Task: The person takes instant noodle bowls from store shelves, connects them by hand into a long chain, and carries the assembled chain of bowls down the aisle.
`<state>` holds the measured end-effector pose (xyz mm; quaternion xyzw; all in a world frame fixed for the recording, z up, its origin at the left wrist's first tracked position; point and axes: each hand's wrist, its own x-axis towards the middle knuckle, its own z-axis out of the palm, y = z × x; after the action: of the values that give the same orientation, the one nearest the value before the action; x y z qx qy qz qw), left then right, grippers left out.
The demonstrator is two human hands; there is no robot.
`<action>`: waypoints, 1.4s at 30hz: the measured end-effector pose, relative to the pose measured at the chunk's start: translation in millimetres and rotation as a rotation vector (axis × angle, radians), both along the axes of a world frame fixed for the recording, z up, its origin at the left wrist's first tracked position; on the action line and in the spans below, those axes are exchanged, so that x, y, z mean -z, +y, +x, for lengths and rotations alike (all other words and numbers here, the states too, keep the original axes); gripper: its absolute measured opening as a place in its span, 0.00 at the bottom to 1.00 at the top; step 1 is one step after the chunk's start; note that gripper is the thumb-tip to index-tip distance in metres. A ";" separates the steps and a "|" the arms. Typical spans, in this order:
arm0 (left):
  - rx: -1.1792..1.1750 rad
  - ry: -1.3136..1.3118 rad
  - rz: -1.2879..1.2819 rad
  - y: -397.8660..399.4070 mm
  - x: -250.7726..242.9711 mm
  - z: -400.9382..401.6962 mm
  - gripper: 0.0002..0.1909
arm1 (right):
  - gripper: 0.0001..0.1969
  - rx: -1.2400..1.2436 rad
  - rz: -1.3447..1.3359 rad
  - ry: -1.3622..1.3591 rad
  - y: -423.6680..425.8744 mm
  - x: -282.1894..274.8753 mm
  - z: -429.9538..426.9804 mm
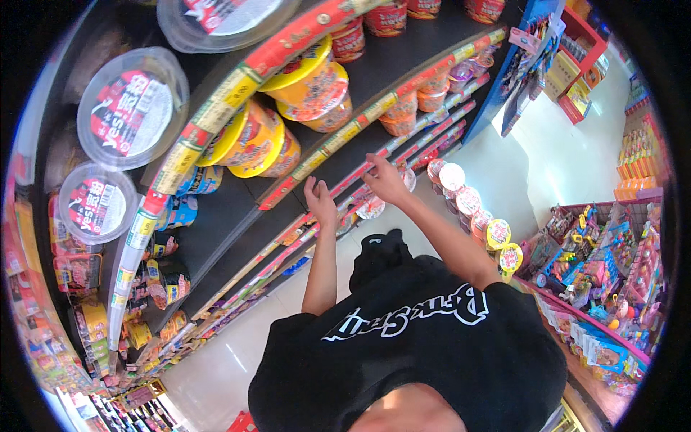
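Note:
My left hand (321, 202) is raised before the shelving with its fingers apart and nothing held, near a shelf edge with yellow price labels (302, 171). To the right, my right hand (384, 178) also hangs empty, fingers loosely curled and spread, close to a lower red-edged shelf strip (351, 181). Yellow-lidded instant noodle cups (318, 86) lie tilted on the shelf above my hands, with orange cups (399, 116) farther along. Clear-lidded noodle bowls (132, 108) stand on the upper shelf at the left. Red cups (386, 19) are at the top.
Several stacks of noodle cups (467, 200) stand on the floor beyond my right forearm. A bin of packaged toys (588, 270) with a pink rim is at the right. A blue panel (496, 97) with hanging goods closes the shelf's far end. Pale tiled floor (227, 345) shows beside me.

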<state>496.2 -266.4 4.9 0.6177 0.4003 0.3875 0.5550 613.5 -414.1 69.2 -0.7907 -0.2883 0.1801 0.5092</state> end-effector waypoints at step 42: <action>-0.065 -0.269 -0.088 -0.3 -33.4 8.4 0.25 | 0.18 0.120 0.457 0.001 86.1 -9.7 -49.8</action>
<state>504.6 -266.7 38.3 0.5219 0.3587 0.4666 0.6174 563.8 -328.0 78.9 -0.6705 -0.2737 0.0797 0.6850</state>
